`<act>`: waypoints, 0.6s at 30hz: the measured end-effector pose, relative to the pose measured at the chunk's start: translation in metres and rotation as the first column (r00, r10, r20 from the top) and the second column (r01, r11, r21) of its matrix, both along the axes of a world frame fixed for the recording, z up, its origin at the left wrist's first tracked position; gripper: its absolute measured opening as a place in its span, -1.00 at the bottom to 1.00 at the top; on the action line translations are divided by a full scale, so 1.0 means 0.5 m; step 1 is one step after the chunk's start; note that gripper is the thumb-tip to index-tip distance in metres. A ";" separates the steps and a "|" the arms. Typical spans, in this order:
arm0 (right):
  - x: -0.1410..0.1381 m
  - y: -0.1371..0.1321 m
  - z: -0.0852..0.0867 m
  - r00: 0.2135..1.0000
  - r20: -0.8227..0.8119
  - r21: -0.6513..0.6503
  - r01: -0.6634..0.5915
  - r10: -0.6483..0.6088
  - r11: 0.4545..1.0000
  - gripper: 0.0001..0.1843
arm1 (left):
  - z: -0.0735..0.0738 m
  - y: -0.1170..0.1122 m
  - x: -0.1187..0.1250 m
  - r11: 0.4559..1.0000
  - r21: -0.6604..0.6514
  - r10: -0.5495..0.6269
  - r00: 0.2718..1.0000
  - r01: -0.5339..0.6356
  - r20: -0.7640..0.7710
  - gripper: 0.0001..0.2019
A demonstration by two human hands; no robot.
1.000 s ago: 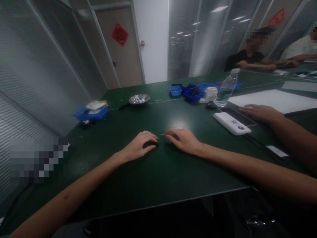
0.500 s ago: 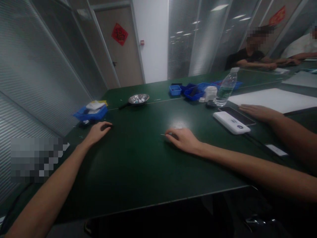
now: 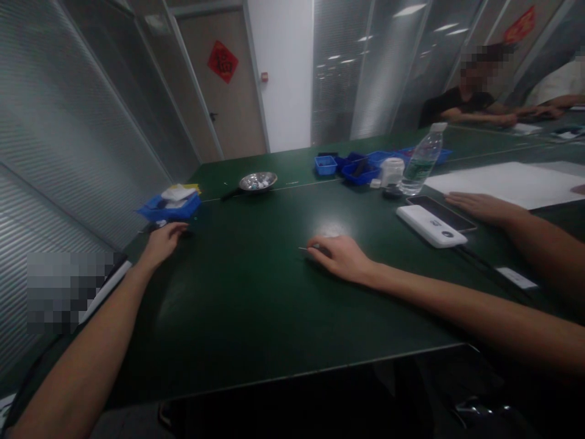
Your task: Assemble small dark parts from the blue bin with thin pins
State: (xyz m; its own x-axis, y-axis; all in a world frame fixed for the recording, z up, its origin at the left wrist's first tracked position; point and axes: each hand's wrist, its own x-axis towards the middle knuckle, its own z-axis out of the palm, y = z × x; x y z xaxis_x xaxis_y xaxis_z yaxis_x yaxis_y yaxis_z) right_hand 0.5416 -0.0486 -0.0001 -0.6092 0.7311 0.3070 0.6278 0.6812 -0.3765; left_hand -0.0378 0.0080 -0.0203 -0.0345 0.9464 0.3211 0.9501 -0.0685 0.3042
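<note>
Hands well apart now. Left hand (image 3: 161, 245) has swung away from right hand (image 3: 340, 257), out to left, near blue tray (image 3: 183, 212); fingers curled, cannot tell whether they hold anything. Right hand stays put low over green table (image 3: 256, 305), thumb and finger pinching thin stick (image 3: 302, 248), tip poking out leftward. Pan (image 3: 274, 179) sits beyond and between hands; power bank (image 3: 427, 222) right of right hand. Gap suggests stick is right hand's alone to hold, left hand being free of it.
</note>
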 end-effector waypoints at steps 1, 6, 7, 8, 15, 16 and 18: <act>0.000 0.000 0.001 1.000 0.002 -0.005 0.001 -0.001 1.000 -0.66 | 0.000 0.003 -0.004 1.000 -0.001 0.002 0.999 -0.002 -0.044 -0.56; -0.001 0.000 0.001 1.000 0.016 -0.005 0.008 -0.008 1.000 -0.66 | 0.003 0.014 -0.019 0.997 -0.073 -0.003 0.980 -0.012 -0.200 -0.62; -0.001 -0.001 0.002 1.000 0.018 -0.005 0.009 -0.009 1.000 -0.66 | 0.003 0.015 -0.022 0.997 -0.080 -0.011 0.977 -0.006 -0.213 -0.63; -0.001 -0.001 0.002 1.000 0.019 -0.007 0.008 -0.008 1.000 -0.66 | 0.004 0.015 -0.023 0.997 -0.081 -0.016 0.974 -0.002 -0.224 -0.64; 0.000 0.000 0.002 1.000 0.017 -0.019 -0.001 0.002 1.000 -0.65 | 0.018 0.003 -0.009 0.994 -0.080 0.057 0.975 -0.076 -0.215 -0.76; 0.000 0.001 0.001 1.000 0.015 -0.015 -0.003 0.003 1.000 -0.66 | 0.021 0.000 -0.005 0.991 -0.081 0.093 0.979 -0.110 -0.183 -0.77; 0.000 0.001 -0.002 1.000 0.013 -0.008 -0.003 0.003 1.000 -0.66 | 0.028 -0.006 0.002 0.978 -0.086 0.179 0.978 -0.189 -0.110 -0.78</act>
State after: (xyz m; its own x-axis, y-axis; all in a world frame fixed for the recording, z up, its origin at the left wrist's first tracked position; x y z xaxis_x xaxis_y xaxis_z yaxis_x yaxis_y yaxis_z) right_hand 0.5417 -0.0479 -0.0009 -0.6153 0.7316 0.2934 0.6307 0.6802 -0.3735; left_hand -0.0370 0.0051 -0.0061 -0.1830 0.9533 0.2404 0.9699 0.1351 0.2026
